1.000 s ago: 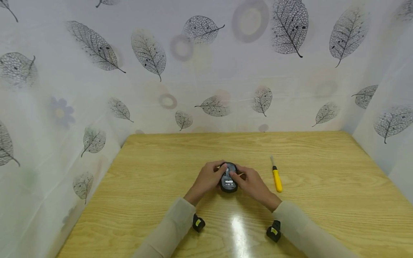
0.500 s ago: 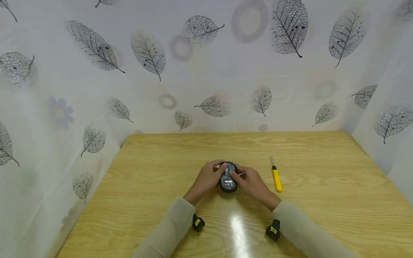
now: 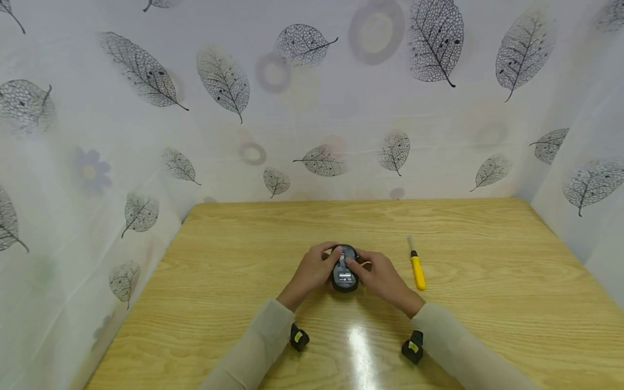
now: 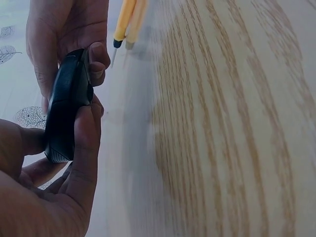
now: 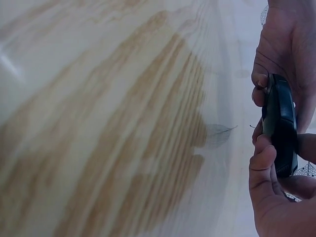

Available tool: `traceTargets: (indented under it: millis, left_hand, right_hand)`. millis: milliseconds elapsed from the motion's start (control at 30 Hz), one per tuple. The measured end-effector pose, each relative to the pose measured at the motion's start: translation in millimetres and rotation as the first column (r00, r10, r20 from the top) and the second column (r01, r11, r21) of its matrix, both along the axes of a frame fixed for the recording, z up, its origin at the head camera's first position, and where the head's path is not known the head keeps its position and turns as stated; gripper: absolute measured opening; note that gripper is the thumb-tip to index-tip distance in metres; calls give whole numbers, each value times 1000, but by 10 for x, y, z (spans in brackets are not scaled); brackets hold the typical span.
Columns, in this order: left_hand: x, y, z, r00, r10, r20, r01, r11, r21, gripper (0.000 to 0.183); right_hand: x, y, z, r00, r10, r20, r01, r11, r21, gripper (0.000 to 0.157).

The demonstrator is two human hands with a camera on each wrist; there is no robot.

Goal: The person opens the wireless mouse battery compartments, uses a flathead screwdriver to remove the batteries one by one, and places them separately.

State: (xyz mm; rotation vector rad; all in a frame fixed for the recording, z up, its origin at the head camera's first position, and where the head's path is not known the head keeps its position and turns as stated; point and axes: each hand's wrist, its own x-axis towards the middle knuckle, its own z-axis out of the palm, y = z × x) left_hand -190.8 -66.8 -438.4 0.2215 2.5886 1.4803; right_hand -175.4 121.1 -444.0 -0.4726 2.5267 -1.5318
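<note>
A black computer mouse (image 3: 345, 279) is held between both hands above the table, its grey underside with a white label turned up toward the head camera. My left hand (image 3: 314, 267) grips its left side, thumb on the underside near the far end. From the other side my right hand (image 3: 381, 275) holds it, its thumb also pressing the underside. Both wrist views show the dark edge of the mouse (image 4: 68, 106), with fingers curled round it. In the right wrist view the mouse (image 5: 280, 126) appears at the right edge. The fingers beneath it are partly hidden in the head view.
A yellow-handled screwdriver (image 3: 417, 271) lies on the wooden table (image 3: 234, 238) to the right of the hands, its tip pointing away. Behind the table hangs a pale leaf-print cloth (image 3: 312, 108). A black wrist camera (image 3: 299, 338) sits under the left cuff, another (image 3: 413, 348) under the right.
</note>
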Motion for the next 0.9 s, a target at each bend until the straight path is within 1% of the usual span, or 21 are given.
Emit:
traceTargets:
  millis: [367, 633, 900]
  left_hand:
    - [4, -2, -7, 999, -6, 41, 4, 999, 47, 43]
    - [11, -11, 3, 998, -13, 58, 9, 998, 64, 43]
    - [7, -20, 30, 997, -13, 78, 8, 998, 63, 44]
  right_hand:
    - [-18, -1, -22, 1000, -1, -11, 1, 1000, -1, 50]
    - [-28, -9, 4, 1000, -9, -16, 9, 1000, 11, 44]
    - [-77, 6, 15, 998, -41, -39, 42, 999, 30, 48]
